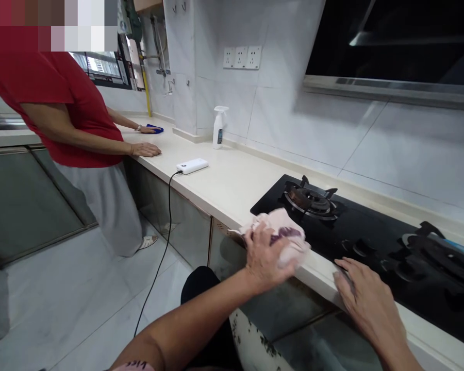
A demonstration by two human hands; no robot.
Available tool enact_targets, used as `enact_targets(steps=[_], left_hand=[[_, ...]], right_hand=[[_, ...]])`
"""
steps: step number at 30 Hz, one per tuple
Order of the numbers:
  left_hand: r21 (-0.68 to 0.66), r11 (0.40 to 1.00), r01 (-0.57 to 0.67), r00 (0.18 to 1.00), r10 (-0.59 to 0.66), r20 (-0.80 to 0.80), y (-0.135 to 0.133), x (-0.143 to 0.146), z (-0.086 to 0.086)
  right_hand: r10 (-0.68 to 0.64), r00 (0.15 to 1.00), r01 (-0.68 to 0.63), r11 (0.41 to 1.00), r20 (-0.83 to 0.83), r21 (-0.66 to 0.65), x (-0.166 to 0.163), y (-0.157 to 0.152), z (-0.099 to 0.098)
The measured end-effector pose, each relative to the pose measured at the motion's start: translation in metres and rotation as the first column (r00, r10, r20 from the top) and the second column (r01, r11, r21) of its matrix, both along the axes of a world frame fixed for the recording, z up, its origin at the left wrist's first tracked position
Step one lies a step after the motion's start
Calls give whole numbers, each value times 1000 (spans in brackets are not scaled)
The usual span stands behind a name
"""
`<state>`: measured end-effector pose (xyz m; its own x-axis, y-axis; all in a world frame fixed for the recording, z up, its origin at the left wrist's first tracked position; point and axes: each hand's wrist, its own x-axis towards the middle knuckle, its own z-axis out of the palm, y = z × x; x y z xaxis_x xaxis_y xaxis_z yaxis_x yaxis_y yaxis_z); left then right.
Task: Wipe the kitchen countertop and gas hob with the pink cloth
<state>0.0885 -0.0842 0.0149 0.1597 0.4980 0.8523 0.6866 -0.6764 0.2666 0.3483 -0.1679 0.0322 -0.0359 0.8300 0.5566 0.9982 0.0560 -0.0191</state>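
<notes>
My left hand [266, 260] is closed on a pale pink cloth [290, 239] with a dark purple patch. The cloth bunches over the counter's front edge and the near left corner of the black gas stove [355, 245]. My right hand [369, 296] rests on the counter edge in front of the stove, its fingers apart and holding nothing. Behind the cloth stands the left burner [311, 200]. The right burner [444, 252] sits farther along, beyond my right hand.
A white power bank [192, 166] with a black cable [166, 242] lies on the cream counter [232, 180]. A white spray bottle [218, 129] stands by the wall. A person in a red shirt [73, 108] holds a blue cloth [154, 129]. A range hood [390, 51] hangs above.
</notes>
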Motion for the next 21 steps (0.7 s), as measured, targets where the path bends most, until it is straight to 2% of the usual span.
enact_targets(steps=[2,4,6,8,12,14,16,19,21], left_hand=[[93,991,98,995,-98,-9,-11,23,-10],[200,965,173,985,-169,-36,-9,33,-18],[301,921,246,969,-224,-106,5,28,-24],[362,877,316,946,-262,-192,27,8,-28],[419,833,361,927,-274,-254,86,-63,-36],[377,866,329,934,-238,-267,115,-109,-38],[218,952,216,949,-151,-278,140,-156,-35],[109,990,92,963,-61,-263,165,-221,-21],[84,996,31,970,-10,-243,174,-253,-9]], right_hand=[[16,1000,-16,1000,25,11,2,1,-1],[27,998,-29,999,48,26,3,0,-2],[32,998,-34,999,53,36,4,0,-3],[34,999,-35,999,40,31,4,-1,-3],[20,1000,-20,1000,2,17,0,-1,-2],[10,1000,-9,1000,-14,18,-2,-1,-1],[3,1000,-2,1000,-27,26,-3,0,-2],[6,1000,-5,999,-29,34,-5,0,-4],[9,1000,-8,999,-25,37,-5,1,-5]])
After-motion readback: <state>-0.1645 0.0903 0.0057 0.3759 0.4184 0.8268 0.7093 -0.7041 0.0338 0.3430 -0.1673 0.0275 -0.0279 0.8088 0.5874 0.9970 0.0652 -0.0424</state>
